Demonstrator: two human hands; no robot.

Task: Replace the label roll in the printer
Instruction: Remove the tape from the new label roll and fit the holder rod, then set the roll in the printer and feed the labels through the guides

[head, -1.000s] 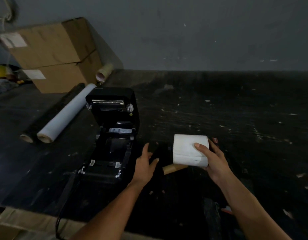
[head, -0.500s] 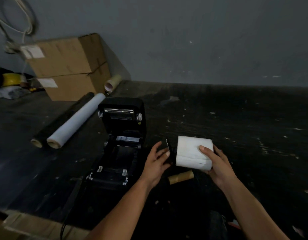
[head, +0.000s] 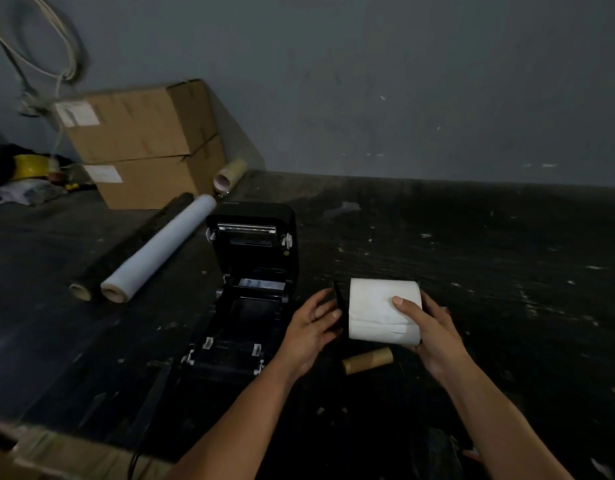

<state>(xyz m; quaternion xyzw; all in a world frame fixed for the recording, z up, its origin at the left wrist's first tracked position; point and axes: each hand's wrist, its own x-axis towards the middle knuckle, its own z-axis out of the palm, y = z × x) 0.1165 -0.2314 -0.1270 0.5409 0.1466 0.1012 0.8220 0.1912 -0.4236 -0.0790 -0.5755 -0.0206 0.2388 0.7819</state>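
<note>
A black label printer point(head: 245, 292) stands on the dark table with its lid swung up and its roll bay empty. Just right of it I hold a full white label roll point(head: 375, 308) above the table. My right hand point(head: 427, 327) wraps the roll's right end, thumb on top. At the roll's left end, my left hand point(head: 309, 329) grips a thin black holder piece point(head: 338, 301). An empty brown cardboard core point(head: 368, 360) lies on the table under the roll.
A white film roll point(head: 157, 252) and a dark roll point(head: 129, 249) lie left of the printer. Two stacked cardboard boxes point(head: 143, 143) and a tape roll point(head: 230, 174) stand against the grey wall. A black cable point(head: 136, 459) runs off the table's front edge point(head: 91, 452).
My left hand rose from beside the printer to the roll's left end and took the black holder piece. The roll lifted slightly off the table, uncovering the cardboard core.
</note>
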